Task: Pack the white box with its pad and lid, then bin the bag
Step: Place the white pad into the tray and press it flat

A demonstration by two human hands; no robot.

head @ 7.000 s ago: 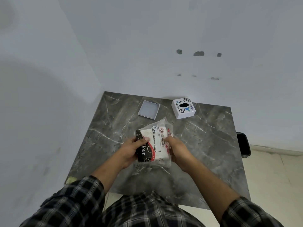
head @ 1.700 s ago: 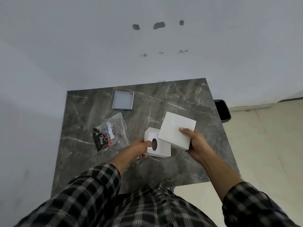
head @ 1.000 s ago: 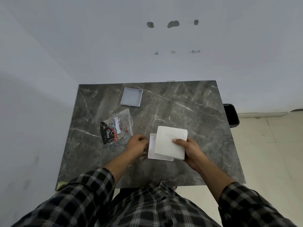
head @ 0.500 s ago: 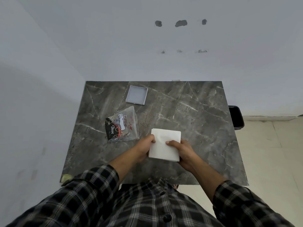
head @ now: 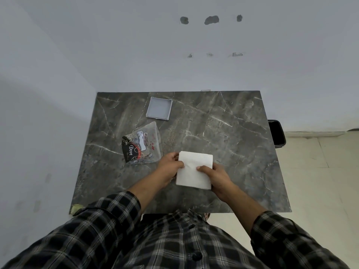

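A white box (head: 194, 169) with its white lid on top rests on the near middle of the dark marble table (head: 223, 129). My left hand (head: 171, 166) grips its left side and my right hand (head: 213, 173) grips its right side, thumb on the lid. Whatever lies inside the box is hidden. A crumpled clear plastic bag (head: 142, 146) with black and red print lies just left of the box. A shallow grey square tray (head: 159, 108) sits at the back of the table.
A black bin (head: 276, 135) stands on the floor by the table's right edge. White walls close off the back and left. A greenish scrap (head: 76, 208) sits at the table's near left corner. Pale tiled floor lies to the right.
The white lid, held tilted above the open box in my right hand, has come down over the box. Both hands now hold the closed box; the bag lies flat on the table.
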